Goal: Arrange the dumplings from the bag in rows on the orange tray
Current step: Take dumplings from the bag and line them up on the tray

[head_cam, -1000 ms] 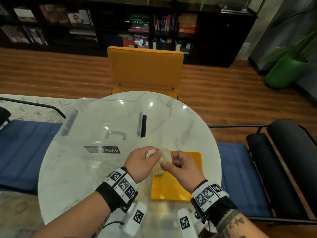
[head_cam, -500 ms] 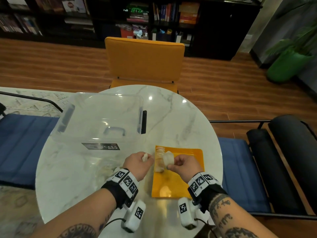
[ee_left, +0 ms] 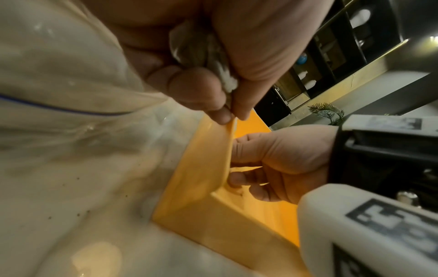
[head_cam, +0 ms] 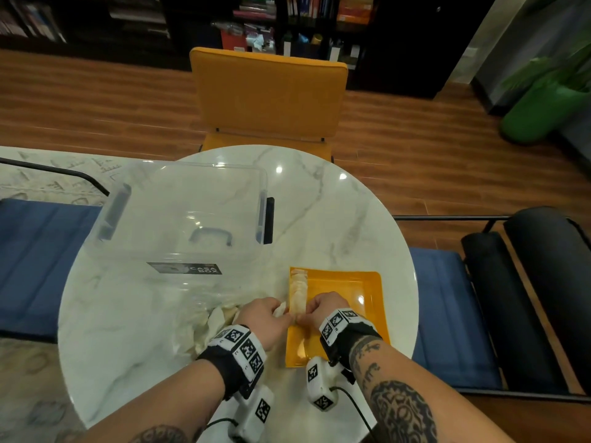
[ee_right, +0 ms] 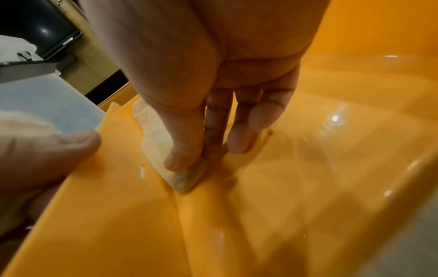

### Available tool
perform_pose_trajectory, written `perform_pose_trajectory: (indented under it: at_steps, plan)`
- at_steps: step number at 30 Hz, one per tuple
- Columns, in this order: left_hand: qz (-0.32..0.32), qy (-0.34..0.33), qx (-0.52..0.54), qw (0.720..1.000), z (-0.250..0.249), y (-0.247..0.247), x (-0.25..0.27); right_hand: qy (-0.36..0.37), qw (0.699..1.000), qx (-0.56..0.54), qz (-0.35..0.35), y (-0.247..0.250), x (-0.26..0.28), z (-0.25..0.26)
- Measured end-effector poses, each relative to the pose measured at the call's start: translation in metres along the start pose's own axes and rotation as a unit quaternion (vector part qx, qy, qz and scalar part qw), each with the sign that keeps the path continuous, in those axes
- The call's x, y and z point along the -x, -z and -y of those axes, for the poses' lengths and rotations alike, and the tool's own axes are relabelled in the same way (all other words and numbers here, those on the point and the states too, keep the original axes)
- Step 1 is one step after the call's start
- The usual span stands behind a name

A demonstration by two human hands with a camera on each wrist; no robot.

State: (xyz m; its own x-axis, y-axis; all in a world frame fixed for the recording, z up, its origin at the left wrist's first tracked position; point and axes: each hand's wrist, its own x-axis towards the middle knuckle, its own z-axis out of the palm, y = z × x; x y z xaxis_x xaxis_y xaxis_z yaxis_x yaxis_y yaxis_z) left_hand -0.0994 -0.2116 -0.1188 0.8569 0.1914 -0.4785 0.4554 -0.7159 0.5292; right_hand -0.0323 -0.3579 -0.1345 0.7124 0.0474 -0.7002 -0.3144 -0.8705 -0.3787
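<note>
Head view: both hands meet at the near left edge of the orange tray (head_cam: 367, 282), which lies on the right half of the round marble table (head_cam: 335, 219). A single row of dumplings (head_cam: 298, 290) runs along the tray's left wall, from its far corner toward the person.

The right hand (head_cam: 323, 306) is down inside the tray. In the right wrist view its thumb (ee_right: 182, 148) and forefinger pinch a dumpling (ee_right: 187, 179) at the near end of the row, the dumpling's lower edge touching the tray floor where the floor meets the wall; the other fingers hang loosely curled just beside it, their tips close to the tray floor.

The left hand (head_cam: 265, 316) is closed — in the left wrist view a crumpled white-and-clear piece of bag plastic (ee_left: 201, 56) is bunched between palm and fingers, while the thumb (ee_left: 246, 56) and forefinger tip nip the tray's left rim (ee_left: 227, 150). The right wrist view shows that thumb resting on the outer lip of the tray.

The dumpling bag (head_cam: 204, 321), clear and rumpled, lies on the table just left of the tray, beside the left wrist, with pale dumplings visible inside it. Behind it stands a clear plastic storage box (head_cam: 182, 219) bearing a dark label. An orange chair (head_cam: 268, 97) faces the table's far side.
</note>
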Motion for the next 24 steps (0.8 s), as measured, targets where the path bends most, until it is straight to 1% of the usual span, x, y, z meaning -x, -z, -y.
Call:
perform_pose_trajectory:
  at_steps: [5,10,20,22,24]
  plan:
    - [0.013,0.012,0.012,1.0,0.0003,0.0015,-0.0013,-0.019,0.999,0.032,0.006,0.0068,-0.0029,-0.0019]
    - [0.025,0.024,0.04,0.999,0.0017,-0.0009,-0.002,-0.014,0.999,0.047,0.004,0.0049,-0.0032,0.0008]
    - [0.026,0.035,0.066,0.997,0.0028,-0.0005,-0.0004,-0.015,0.998,0.052,-0.012,0.0015,-0.0024,0.0051]
    - [0.026,0.045,0.087,0.995,0.0046,-0.0004,-0.0005,-0.007,0.999,0.052,-0.014,0.004,0.0009,0.0053]
    - [0.032,0.06,0.156,0.985,0.0057,0.0016,-0.0003,0.001,0.999,0.037,-0.018,0.0086,0.0053,0.004]
